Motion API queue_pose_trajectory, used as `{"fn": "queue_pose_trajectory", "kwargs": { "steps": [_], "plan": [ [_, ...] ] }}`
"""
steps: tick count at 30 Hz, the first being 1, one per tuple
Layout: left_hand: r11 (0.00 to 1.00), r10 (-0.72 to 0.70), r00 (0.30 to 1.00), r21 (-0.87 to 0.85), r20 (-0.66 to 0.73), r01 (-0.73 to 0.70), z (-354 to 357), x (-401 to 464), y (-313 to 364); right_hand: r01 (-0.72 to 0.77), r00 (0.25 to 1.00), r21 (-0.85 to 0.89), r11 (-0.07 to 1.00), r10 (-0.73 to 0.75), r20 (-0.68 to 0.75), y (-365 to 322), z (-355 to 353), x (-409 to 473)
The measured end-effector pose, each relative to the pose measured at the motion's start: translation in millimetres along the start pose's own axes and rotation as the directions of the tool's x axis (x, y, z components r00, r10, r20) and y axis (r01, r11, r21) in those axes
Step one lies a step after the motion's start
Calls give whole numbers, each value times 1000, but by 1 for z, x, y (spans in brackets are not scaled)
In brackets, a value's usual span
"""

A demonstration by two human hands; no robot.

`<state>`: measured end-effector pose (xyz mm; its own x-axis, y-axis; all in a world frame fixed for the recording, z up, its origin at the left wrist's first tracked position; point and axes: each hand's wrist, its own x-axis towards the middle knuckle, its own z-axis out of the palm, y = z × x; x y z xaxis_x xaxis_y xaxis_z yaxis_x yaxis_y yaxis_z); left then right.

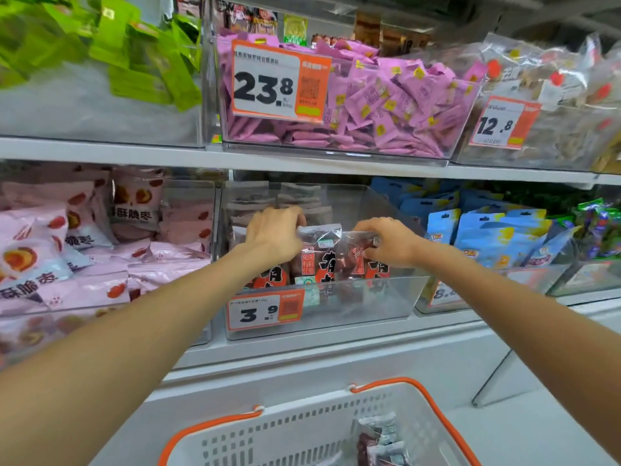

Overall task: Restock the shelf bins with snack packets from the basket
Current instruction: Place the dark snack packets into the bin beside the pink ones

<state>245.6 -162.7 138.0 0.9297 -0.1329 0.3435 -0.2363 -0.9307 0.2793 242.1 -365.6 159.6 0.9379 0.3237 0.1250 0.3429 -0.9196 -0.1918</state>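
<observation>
**Figure: Seating red snack packets in the clear bin marked 3.9**

Nearest the viewer, below the clear bin (319,297), stands one white basket (302,428) with orange handles; at least two further packets (379,438) lie inside it, the exact number hidden by the frame edge. Two bare forearms reach from there up into the bin. The left hand (274,232) curls its fingers over the top edge of an upright red packet (317,253); the right hand (386,243) pinches the clear top seal of a second red packet (356,255) just beside the first. About three red packets stand at the bin's front, and more, too dim to count, stack behind them. One price label (265,312) hangs on the bin's front wall. Judged good practice: lower each packet upright, printed face forward, pressed against its neighbour, releasing only once it rests on the bin floor. Left of the bin sit pink packets (50,260), right of it blue packets (497,233), above it small pink sachets (386,105), each uncountable.
</observation>
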Motion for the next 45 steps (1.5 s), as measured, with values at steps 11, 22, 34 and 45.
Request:
{"fn": "queue_pose_trajectory", "kwargs": {
  "steps": [11,22,34,45],
  "plan": [
    [999,26,986,40,164,-33,-3,-6,-5,-583,811,268,767,564,152,2,10,-3],
    [994,-6,963,107,269,-24,-9,21,-1,-411,791,243,879,476,-385,8,-15,27],
    [991,23,999,130,44,-29,18,9,-7,-545,831,405,734,535,150,55,80,115],
    [979,105,986,190,-133,-78,44,6,-18,-406,844,507,760,525,-111,78,108,181]
  ]
}}
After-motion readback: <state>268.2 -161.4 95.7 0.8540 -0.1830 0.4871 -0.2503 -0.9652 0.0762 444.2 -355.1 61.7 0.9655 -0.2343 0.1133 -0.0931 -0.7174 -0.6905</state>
